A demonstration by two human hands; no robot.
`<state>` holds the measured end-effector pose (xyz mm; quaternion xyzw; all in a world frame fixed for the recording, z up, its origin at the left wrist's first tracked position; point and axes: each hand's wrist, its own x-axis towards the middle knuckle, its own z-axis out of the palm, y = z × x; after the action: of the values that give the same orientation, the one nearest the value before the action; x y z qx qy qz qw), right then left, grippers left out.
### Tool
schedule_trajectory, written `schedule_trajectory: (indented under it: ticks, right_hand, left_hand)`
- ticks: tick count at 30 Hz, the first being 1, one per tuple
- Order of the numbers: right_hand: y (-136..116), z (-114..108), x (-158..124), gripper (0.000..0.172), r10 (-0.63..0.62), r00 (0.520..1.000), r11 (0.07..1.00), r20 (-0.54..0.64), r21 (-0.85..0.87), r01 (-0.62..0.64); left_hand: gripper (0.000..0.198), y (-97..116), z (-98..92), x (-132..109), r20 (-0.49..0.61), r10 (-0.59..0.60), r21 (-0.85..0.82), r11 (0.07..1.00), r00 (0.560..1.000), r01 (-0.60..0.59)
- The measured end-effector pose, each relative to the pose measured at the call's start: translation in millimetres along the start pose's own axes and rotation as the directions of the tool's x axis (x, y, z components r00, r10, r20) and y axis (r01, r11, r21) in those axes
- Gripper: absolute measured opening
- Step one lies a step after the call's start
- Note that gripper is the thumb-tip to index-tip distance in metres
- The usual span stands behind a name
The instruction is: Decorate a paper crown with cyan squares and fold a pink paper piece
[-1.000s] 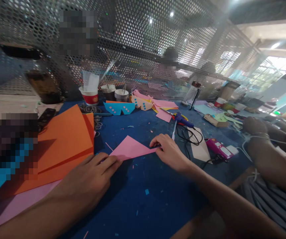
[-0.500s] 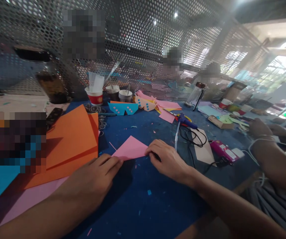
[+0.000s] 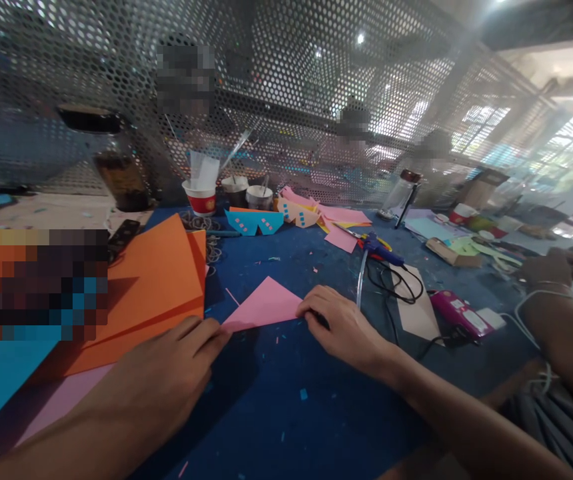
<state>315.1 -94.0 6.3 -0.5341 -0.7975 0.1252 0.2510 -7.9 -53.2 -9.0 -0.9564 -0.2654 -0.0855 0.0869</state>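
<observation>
A folded pink paper triangle [image 3: 266, 305] lies on the blue table [image 3: 286, 427], its peak pointing away from me. The fingers of my left hand [image 3: 181, 360] are closed on its left corner. At the right corner, my right hand [image 3: 341, 327] pinches the paper between thumb and fingers. A thin pink strip [image 3: 232, 297] lies just beyond the triangle's left side. Large orange sheets [image 3: 151, 287] are spread to the left, beside my left forearm.
Behind stand a red-and-white cup [image 3: 200, 199], a blue cut-out [image 3: 254, 221] and a peach one [image 3: 297, 213]. A blue glue gun [image 3: 384, 250] with a black cable and a magenta device [image 3: 461, 313] lie right. Another person's arm [image 3: 561, 320] is at far right.
My left hand has slid left towards the triangle's left corner, uncovering more of its lower edge. My right hand keeps its pinch. The whole view has shifted slightly.
</observation>
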Motion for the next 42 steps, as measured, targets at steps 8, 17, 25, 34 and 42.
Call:
schedule_trajectory:
  ticks: [8,17,25,34,42]
  right_hand:
    - [3,2,-1,0.029,-0.024,0.999,1.0,-0.025,0.005,0.024]
    - [3,3,-1,0.028,-0.031,0.999,0.999,-0.032,0.011,0.032]
    - [2,4,-1,0.017,-0.074,0.996,0.996,-0.051,-0.044,0.072]
    - [0,4,-1,0.007,-0.082,0.996,0.97,-0.046,-0.235,0.069]
    - [-1,1,2,0.016,-0.297,0.946,0.903,-0.132,-0.36,0.233]
  left_hand:
    - [0.048,-16,8.4,-27,0.114,-0.142,-0.042,0.988,0.983,0.148]
    - [0.042,-21,11.3,-31,0.05,-0.123,-0.131,0.983,0.991,0.129]
    - [0.045,-25,15.5,-32,-0.005,-0.08,-0.043,0.996,0.997,0.08]
    - [0.043,-24,14.0,-21,-0.26,-0.011,0.033,0.999,0.966,0.02]
    - [0.038,-22,4.7,-12,-0.369,-0.086,-0.082,0.995,0.926,0.06]
